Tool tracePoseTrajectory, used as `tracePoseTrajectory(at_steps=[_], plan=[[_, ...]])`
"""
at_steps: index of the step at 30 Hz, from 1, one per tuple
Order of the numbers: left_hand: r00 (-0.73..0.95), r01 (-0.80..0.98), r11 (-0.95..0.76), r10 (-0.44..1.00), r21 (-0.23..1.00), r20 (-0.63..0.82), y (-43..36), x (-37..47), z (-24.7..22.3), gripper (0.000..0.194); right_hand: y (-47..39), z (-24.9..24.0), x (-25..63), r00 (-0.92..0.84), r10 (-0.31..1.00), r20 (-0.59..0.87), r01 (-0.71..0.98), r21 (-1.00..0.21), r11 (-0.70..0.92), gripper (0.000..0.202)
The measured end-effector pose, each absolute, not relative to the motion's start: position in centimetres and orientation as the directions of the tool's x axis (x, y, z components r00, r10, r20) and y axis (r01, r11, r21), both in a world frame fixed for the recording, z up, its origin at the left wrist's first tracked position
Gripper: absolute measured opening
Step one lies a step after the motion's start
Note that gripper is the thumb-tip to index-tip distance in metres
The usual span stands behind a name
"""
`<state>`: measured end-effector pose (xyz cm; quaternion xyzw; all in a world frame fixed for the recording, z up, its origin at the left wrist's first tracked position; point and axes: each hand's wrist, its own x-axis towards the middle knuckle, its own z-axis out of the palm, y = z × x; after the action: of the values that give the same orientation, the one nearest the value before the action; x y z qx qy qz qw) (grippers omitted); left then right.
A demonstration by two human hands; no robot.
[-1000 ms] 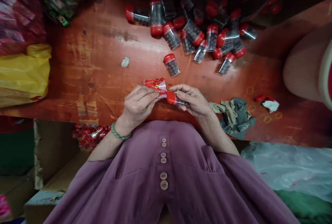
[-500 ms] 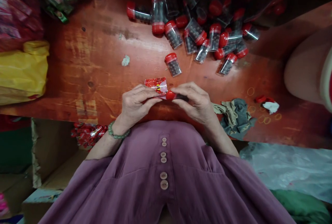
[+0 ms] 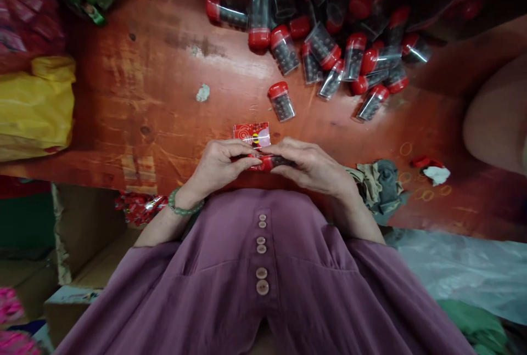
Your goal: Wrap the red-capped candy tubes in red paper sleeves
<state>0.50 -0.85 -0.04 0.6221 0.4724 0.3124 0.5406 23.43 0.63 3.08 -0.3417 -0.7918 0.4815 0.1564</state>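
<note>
The left hand (image 3: 222, 164) and the right hand (image 3: 307, 164) meet just above the near edge of the worktop (image 3: 173, 108), in front of the person's purple garment (image 3: 230, 240). Between them lies a small bottle (image 3: 276, 162) on its side, its red end toward the left hand and its dark-filled body toward the right. The right hand's grip pinches the body between thumb and fingers, which hide much of it. The left hand's grip is pressed together, thumb below and fingers above, on a shiny red wrapper (image 3: 257, 167) at the bottle's red end; how far the wrapper reaches around that end cannot be told.

Just beyond the fingertips, a flat red printed packet (image 3: 251, 134) rests on the worktop, partly covered by the left hand. Farther off, a single red-capped bottle (image 3: 282, 101) lies apart from a loose heap of similar bottles (image 3: 325, 45), whose far part sinks into shadow. A crumpled grey-green cloth (image 3: 385, 185) lies near the right forearm, with thin yellow rings (image 3: 424, 195) beside it. A yellow bag (image 3: 35, 111) sits at the left side, and a green beaded bracelet (image 3: 185, 209) circles the left wrist.
</note>
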Motion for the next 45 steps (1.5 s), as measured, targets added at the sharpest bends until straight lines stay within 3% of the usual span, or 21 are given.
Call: tracePoseTrajectory(at_steps=[7, 13, 19, 30, 36, 45], plan=[[0.389, 0.223, 0.109, 0.901, 0.969, -0.191, -0.8, 0.2, 0.0, 0.013, 2.2, 3.0, 24.4, -0.765, 0.627, -0.148, 0.358, -0.907, 0.223, 0.034], [0.353, 0.187, 0.177, 0.906, 0.966, -0.235, -0.6, -0.2, 0.3, 0.012, 2.5, 3.7, 24.8, -0.582, 0.808, -0.095, 0.404, -0.896, 0.186, 0.031], [0.311, 0.152, 0.219, 0.915, 0.964, -0.257, -0.7, 0.1, 0.2, 0.016, 0.8, 3.0, 23.0, -0.519, 0.855, 0.012, 0.350, -0.909, 0.225, 0.033], [0.296, 0.141, 0.336, 0.883, 0.931, -0.363, -1.2, 0.7, 0.2, 0.019, 0.6, 3.0, 23.2, -0.658, 0.748, -0.083, 0.347, -0.916, 0.204, 0.031], [0.367, 0.012, 0.552, 0.773, 0.834, -0.517, -2.0, 1.2, 0.5, 0.017, 1.0, 2.9, 23.6, -0.740, 0.660, -0.126, 0.315, -0.933, 0.176, 0.037], [0.439, -0.112, 0.648, 0.712, 0.753, -0.548, -2.5, 1.9, 0.1, 0.019, 1.5, 2.9, 23.3, -0.808, 0.563, -0.174, 0.304, -0.942, 0.144, 0.043]])
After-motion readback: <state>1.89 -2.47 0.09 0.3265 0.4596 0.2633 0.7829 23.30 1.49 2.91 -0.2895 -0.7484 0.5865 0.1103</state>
